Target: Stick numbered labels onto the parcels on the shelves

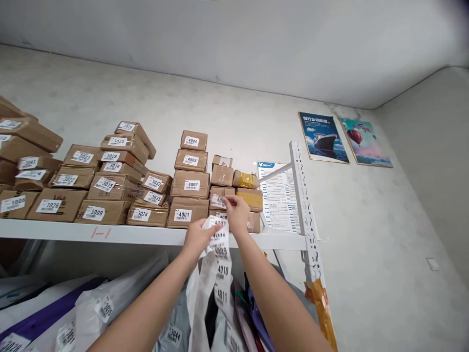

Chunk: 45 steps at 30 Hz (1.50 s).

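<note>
My left hand (200,239) pinches a long strip of white barcode labels (222,270) between thumb and fingers. Printed numbers such as 4008, 4010 and 4011 run down the strip, which hangs below the shelf edge. My right hand (239,213) is raised just above it, with thumb and fingertips pinched at the right edge of a single barcode label (217,201). That label lies against the front of a small cardboard box (223,191). Under it, a lower box with another label is partly hidden by my hands. To the left stands a stack of boxes labelled 4001 (188,213) to 4004.
More labelled cardboard boxes (106,187) fill the white metal shelf (139,233) leftward. Right of my hand sit boxes with yellow tape (249,199). A perforated upright (306,210) ends the shelf. Plastic mailing bags (120,288) crowd the level below. Posters (323,137) hang on the wall.
</note>
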Motion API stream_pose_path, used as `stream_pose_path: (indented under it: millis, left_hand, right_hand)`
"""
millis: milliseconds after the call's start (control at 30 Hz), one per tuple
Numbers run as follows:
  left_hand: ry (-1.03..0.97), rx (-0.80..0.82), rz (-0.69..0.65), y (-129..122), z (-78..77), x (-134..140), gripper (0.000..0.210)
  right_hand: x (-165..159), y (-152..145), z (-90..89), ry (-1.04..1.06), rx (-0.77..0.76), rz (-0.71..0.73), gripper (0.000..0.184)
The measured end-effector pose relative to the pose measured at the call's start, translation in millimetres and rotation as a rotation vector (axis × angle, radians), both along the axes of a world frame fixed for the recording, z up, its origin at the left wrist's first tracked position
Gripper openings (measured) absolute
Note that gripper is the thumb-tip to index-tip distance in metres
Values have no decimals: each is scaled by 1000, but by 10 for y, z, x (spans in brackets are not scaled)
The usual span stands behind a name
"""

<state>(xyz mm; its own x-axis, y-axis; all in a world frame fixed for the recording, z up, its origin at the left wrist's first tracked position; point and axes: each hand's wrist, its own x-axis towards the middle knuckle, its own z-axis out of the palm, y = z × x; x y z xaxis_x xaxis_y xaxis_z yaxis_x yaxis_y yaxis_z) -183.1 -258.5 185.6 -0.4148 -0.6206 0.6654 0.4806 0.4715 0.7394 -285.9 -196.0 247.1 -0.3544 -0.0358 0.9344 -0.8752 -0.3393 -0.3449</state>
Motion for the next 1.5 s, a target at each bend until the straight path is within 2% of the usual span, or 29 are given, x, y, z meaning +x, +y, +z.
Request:
stream_pose_path:
  millis: [133,267,300,400,467,533,600,733,867,967,1067,1167,1233,1333,1400,1500]
  left_hand:
    - [-21,-68,-28,-13,-121,92,41]
    - [16,-144,-44,-69,-178,157,41]
    - [30,-157,-47,-83,-173,170,41]
    - [101,-216,-42,-105,-116,210,41]
    - [145,-251,-69,-97,-59,225,41]
    - [166,-213,-112,-75,-1,213,41]
    - [174,-132,-122,-54,46,170,44]
    - [198,-77,4,-59,84,53,43]
    - [235,-83,122,-97,86,22,48]
    - [218,-113,92,-93,100,65,44]
    - [162,-136,36,-67,136,127,40]
    - [111,-85,37,-37,170,193,44]
    - [36,-54,70,-24,157,244,48]
    - [-61,-81,82,-32,51,330,48]
    - [-55,-95,42,-58,-50,391,48]
    - [-55,-69,-13,-107,-172,482,51]
  right_hand:
    - [-125,-48,217,29,59,-127,2]
    - [-83,66,248,52,40,-232,31]
    - [-52,113,225,65,56,-227,32]
    - [43,245,81,155,221,-97,16]
    - [79,292,-56,172,327,96,22]
    - [82,292,-182,119,341,286,28]
    - [58,255,-260,35,268,376,34]
    - [20,154,-252,-50,149,360,37]
    - [92,112,-199,-104,146,379,40]
    - [198,142,-201,-99,170,373,32]
    - [291,185,-180,-10,126,256,19]
    - [312,187,-24,97,84,109,14]
    - [267,166,189,107,57,56,16]
    - [134,117,598,105,11,-54,15]
    - [42,77,829,125,31,-146,8]
    - [-31,11,994,170,74,-301,2]
